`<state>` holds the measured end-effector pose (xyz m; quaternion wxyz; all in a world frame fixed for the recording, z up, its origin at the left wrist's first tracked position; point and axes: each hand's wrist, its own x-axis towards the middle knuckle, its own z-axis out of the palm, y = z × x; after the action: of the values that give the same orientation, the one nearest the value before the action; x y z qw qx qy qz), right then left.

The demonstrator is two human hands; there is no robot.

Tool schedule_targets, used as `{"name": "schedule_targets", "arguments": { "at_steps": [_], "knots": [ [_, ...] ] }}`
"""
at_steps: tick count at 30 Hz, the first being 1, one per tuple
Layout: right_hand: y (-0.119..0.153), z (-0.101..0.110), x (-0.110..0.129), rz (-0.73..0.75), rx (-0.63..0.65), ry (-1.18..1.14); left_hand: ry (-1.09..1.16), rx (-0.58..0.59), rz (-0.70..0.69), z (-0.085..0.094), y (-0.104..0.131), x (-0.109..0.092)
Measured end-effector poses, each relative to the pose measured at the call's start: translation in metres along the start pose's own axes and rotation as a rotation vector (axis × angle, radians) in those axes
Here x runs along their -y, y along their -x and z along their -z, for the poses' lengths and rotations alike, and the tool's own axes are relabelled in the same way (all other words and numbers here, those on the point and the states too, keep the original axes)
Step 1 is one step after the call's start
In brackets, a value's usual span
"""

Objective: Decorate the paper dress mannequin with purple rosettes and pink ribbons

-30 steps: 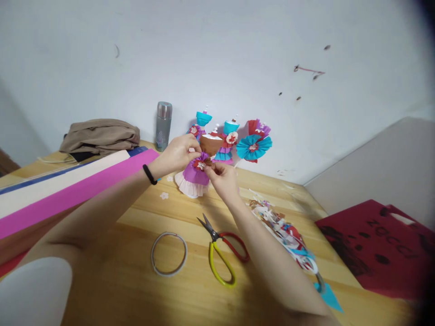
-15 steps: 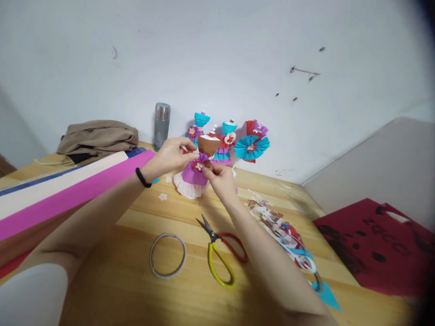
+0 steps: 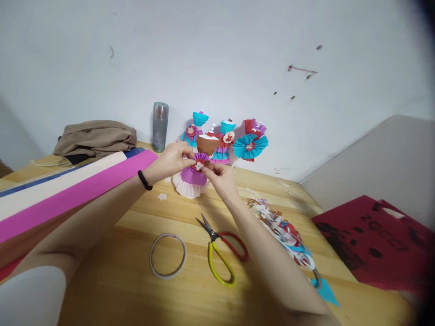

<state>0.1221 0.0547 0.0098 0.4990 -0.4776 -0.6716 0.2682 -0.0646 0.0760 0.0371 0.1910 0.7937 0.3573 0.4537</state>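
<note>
A small paper dress figure [image 3: 193, 177] stands on the wooden table, with a brown top, a purple middle and a pale pink ruffled hem. At its waist is a purple and red paper flower [image 3: 200, 162] with a small white blossom at the centre. My left hand [image 3: 173, 158] pinches the flower's left side with thumb and fingertips. From the right, my right hand [image 3: 220, 177] grips the flower's edge between thumb and forefinger. Behind stand further paper dresses, one with a turquoise top [image 3: 200, 118] and one with a big turquoise rosette [image 3: 250, 147].
Open scissors [image 3: 213, 235] and a roll of tape [image 3: 151, 256] lie in front. Paper scraps [image 3: 282, 226] are at the right, beside a red bag [image 3: 370, 244]. Paper sheets [image 3: 84, 188], a brown cloth [image 3: 97, 138] and a grey flask [image 3: 160, 127] are at the left and back.
My left hand has moved slightly down, closer to the flower's left side. My right hand stays at the flower's right, and the whole view has shifted a little.
</note>
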Motion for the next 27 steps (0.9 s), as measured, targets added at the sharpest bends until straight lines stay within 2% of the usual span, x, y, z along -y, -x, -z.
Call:
{"name": "schedule_targets", "arguments": {
  "at_steps": [4,6,12,20,27],
  "knots": [
    [0.0,0.01,0.016,0.106,-0.192,0.061,-0.045,-0.02,-0.023,0.0,-0.001,0.0],
    [-0.004,0.01,0.023,0.128,-0.229,0.09,-0.051,-0.012,-0.031,-0.001,-0.001,0.001],
    [-0.011,0.006,0.02,0.148,-0.174,0.121,-0.034,-0.016,-0.025,-0.001,-0.001,0.001],
    [-0.003,-0.001,-0.001,0.028,-0.114,-0.055,-0.023,-0.016,-0.009,-0.002,-0.003,0.007],
    [-0.003,-0.003,-0.001,0.004,-0.08,-0.123,-0.016,-0.042,-0.003,-0.003,-0.003,0.009]
  ]
}}
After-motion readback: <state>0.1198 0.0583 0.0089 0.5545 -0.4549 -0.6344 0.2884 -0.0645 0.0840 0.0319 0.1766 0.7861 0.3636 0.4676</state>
